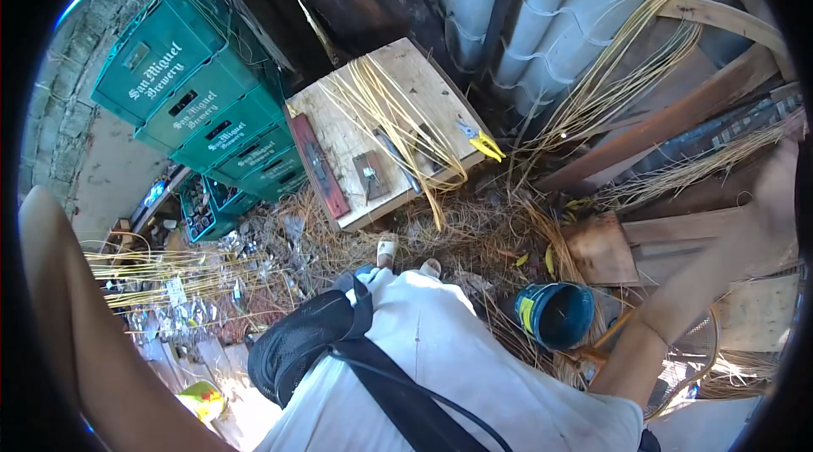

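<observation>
My left arm (93,342) is bent at the left rim, and its hand does not show. The right arm (694,282) stretches out to the far right, where my right hand (789,143) is dim and cut by the rim. It is nearest the end of a bundle of pale thin cane strips (711,160); its fingers cannot be made out. Ahead, a wooden work board (330,109) carries a looped bundle of yellowish strips (381,105), yellow-handled pliers (484,144), a red bar-shaped tool (318,166) and a small wood block with a metal piece (369,174).
Green plastic crates (203,105) are stacked at the left. More strips (631,54) hang over a curved wooden piece at the upper right. A blue bucket (555,316) stands right of my legs. Long strips (186,278) lie at the left, and shavings (474,223) litter the ground.
</observation>
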The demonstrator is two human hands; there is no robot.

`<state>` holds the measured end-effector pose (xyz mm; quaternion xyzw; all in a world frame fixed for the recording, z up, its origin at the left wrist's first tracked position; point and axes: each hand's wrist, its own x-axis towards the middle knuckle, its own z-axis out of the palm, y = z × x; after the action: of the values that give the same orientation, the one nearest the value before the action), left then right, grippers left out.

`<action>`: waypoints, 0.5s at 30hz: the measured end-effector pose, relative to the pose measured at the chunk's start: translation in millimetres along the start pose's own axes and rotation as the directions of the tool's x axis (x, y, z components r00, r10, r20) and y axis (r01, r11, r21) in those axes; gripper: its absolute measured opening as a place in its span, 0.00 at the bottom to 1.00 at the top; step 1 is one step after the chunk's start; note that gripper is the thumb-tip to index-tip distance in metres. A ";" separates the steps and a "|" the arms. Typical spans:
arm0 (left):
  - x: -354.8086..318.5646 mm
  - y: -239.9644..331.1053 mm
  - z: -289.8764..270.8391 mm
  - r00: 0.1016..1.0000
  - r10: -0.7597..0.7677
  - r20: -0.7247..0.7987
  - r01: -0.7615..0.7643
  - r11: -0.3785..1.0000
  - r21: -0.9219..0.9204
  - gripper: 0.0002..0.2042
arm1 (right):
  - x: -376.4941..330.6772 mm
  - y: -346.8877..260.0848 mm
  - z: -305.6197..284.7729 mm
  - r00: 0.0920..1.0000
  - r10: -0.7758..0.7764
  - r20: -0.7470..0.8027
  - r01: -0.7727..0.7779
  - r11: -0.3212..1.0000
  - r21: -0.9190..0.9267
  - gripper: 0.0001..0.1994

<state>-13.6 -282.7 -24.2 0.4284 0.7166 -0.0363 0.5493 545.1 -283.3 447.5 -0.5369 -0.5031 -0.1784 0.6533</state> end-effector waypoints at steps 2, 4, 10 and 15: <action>4.0 -1.9 1.2 1.000 0.008 0.009 -0.008 1.000 0.003 0.15 | -42.1 -78.2 3.0 0.990 -0.095 0.100 0.097 0.995 -0.021 0.16; -0.9 -12.4 -11.7 1.000 -0.001 -0.020 0.001 1.000 -0.009 0.15 | -77.9 -117.5 23.2 0.958 -0.102 0.268 0.098 0.995 0.030 0.15; 19.3 -18.9 -35.4 1.000 -0.011 -0.012 0.011 0.999 -0.039 0.15 | -112.0 -172.8 63.2 0.857 -0.068 0.510 0.072 0.997 0.012 0.13; 21.9 -26.5 -38.0 1.000 0.005 -0.009 -0.007 0.982 -0.187 0.15 | -103.7 -208.3 76.2 0.883 -0.148 0.445 0.150 0.988 0.030 0.12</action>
<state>-60.4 -266.9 -38.2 0.3771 0.7179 0.0346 0.5841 303.9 -323.0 461.8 -0.5248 -0.6787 -0.1015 0.5036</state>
